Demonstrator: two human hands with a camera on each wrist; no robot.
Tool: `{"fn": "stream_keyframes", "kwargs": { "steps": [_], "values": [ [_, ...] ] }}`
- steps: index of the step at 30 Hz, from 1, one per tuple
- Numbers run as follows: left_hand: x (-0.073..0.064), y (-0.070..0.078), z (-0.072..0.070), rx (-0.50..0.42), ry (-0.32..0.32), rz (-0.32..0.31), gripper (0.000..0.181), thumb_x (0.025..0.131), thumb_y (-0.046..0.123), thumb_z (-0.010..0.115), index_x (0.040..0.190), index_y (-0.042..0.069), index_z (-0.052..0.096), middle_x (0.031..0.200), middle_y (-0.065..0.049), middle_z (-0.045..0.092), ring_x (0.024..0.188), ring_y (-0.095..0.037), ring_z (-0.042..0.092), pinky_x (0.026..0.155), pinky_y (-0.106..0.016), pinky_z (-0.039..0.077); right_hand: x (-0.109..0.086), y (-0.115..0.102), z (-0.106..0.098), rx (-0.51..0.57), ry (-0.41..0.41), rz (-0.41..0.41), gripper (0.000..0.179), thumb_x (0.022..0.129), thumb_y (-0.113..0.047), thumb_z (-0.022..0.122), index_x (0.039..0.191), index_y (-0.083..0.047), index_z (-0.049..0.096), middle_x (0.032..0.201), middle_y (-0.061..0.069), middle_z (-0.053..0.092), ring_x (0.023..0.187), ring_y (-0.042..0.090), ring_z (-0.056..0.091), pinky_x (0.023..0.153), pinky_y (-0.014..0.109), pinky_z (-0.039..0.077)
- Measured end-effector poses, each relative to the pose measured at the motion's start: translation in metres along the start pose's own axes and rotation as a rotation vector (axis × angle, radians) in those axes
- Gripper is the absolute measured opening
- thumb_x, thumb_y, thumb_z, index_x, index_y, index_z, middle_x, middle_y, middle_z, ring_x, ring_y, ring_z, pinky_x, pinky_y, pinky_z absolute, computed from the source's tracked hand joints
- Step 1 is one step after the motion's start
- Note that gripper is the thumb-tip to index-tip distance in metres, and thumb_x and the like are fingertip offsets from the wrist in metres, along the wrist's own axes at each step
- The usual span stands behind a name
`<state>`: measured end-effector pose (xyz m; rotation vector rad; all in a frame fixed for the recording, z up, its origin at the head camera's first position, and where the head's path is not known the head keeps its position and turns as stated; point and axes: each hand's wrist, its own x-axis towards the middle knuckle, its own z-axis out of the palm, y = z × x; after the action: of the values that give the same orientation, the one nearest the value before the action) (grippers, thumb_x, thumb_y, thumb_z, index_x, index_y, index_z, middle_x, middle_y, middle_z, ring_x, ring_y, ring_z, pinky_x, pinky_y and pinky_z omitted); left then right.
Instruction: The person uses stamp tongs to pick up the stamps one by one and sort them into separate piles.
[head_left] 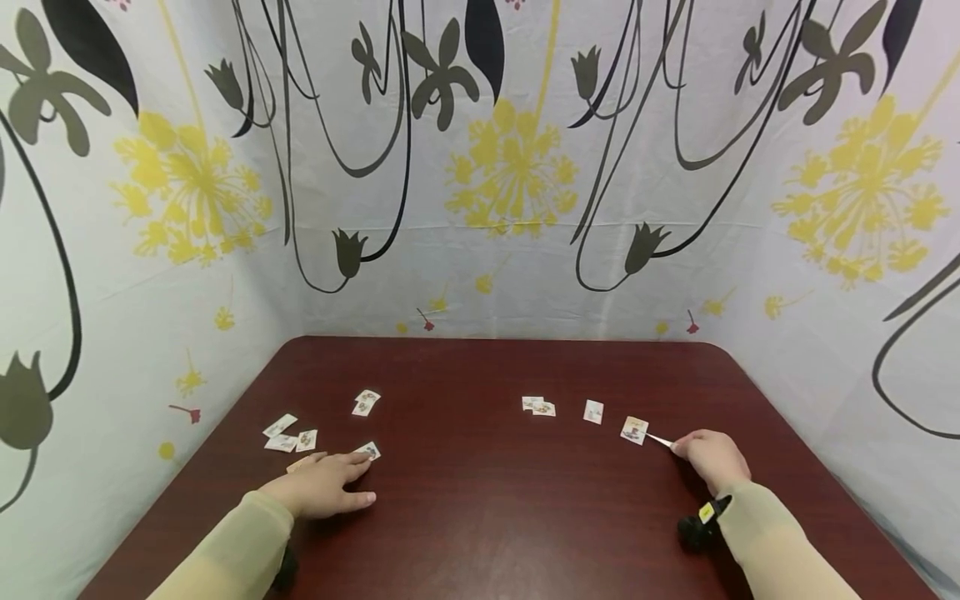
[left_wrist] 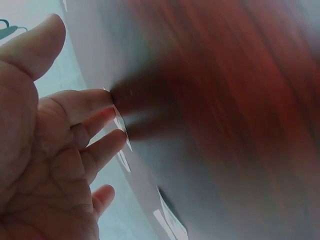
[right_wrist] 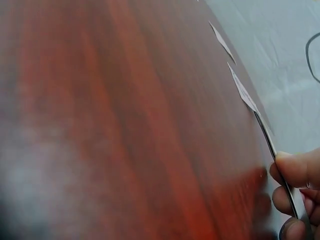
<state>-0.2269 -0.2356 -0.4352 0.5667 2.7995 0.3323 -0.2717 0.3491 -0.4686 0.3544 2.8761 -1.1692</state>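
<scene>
My right hand [head_left: 712,461] pinches a pair of metal tweezers [right_wrist: 270,137] between thumb and fingers. Their tips meet the near edge of a small printed paper card [head_left: 633,429] at the right of the table. In the right wrist view that card [right_wrist: 242,91] appears nearly edge-on. On the left, my left hand [head_left: 322,486] lies low over the table with its fingers extended and thumb spread. Its fingertips touch a small printed card [head_left: 371,450], and another card [head_left: 300,463] is partly hidden behind the hand.
Beyond the left hand lie several more cards [head_left: 281,442], with an overlapping pair [head_left: 363,405] further back. Right of centre are another overlapping pair [head_left: 543,408] and a single card [head_left: 593,412]. Patterned cloth [head_left: 495,275] surrounds the dark red table [head_left: 480,517].
</scene>
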Motion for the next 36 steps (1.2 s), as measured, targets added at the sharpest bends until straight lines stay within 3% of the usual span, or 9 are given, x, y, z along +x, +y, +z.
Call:
{"fn": "stream_keyframes", "kwargs": {
  "steps": [7, 14, 20, 27, 36],
  "values": [
    [0.007, 0.013, 0.003, -0.014, -0.02, 0.064, 0.07, 0.09, 0.049, 0.062, 0.138, 0.0, 0.05, 0.148, -0.015, 0.04, 0.135, -0.039, 0.036, 0.107, -0.06, 0.022, 0.01, 0.002, -0.003, -0.01, -0.015, -0.013, 0.033, 0.09, -0.025, 0.059, 0.108, 0.0, 0.07, 0.11, 0.019, 0.062, 0.085, 0.026, 0.051, 0.066, 0.032, 0.038],
    [0.016, 0.021, 0.006, -0.014, -0.039, 0.118, 0.066, 0.092, 0.049, 0.058, 0.14, 0.004, 0.049, 0.149, -0.012, 0.04, 0.136, -0.038, 0.035, 0.109, -0.061, 0.018, 0.018, 0.0, -0.003, -0.011, -0.023, -0.02, 0.03, 0.088, -0.022, 0.059, 0.105, -0.001, 0.07, 0.1, 0.014, 0.063, 0.076, 0.025, 0.049, 0.061, 0.032, 0.038],
    [0.021, 0.025, 0.011, -0.003, -0.024, 0.165, 0.07, 0.091, 0.051, 0.058, 0.143, 0.005, 0.047, 0.151, -0.01, 0.038, 0.137, -0.035, 0.035, 0.109, -0.06, 0.019, 0.021, -0.005, -0.01, -0.076, -0.038, -0.045, 0.028, 0.087, -0.022, 0.058, 0.102, -0.002, 0.071, 0.094, 0.011, 0.063, 0.08, 0.026, 0.05, 0.062, 0.033, 0.038],
    [0.017, 0.028, 0.006, -0.007, -0.001, 0.115, 0.069, 0.09, 0.047, 0.062, 0.14, 0.001, 0.048, 0.148, -0.015, 0.041, 0.135, -0.036, 0.037, 0.108, -0.06, 0.02, 0.022, -0.002, -0.018, -0.125, -0.06, -0.057, 0.028, 0.088, -0.022, 0.057, 0.102, -0.002, 0.071, 0.101, 0.015, 0.064, 0.086, 0.028, 0.054, 0.066, 0.035, 0.041],
    [0.016, 0.028, 0.005, -0.009, -0.018, 0.099, 0.07, 0.09, 0.047, 0.063, 0.14, 0.0, 0.048, 0.147, -0.015, 0.042, 0.136, -0.036, 0.036, 0.109, -0.059, 0.02, 0.02, 0.003, -0.021, -0.145, -0.041, -0.069, 0.034, 0.088, -0.026, 0.059, 0.105, 0.001, 0.07, 0.094, 0.01, 0.065, 0.081, 0.024, 0.052, 0.063, 0.032, 0.039]
  ]
}}
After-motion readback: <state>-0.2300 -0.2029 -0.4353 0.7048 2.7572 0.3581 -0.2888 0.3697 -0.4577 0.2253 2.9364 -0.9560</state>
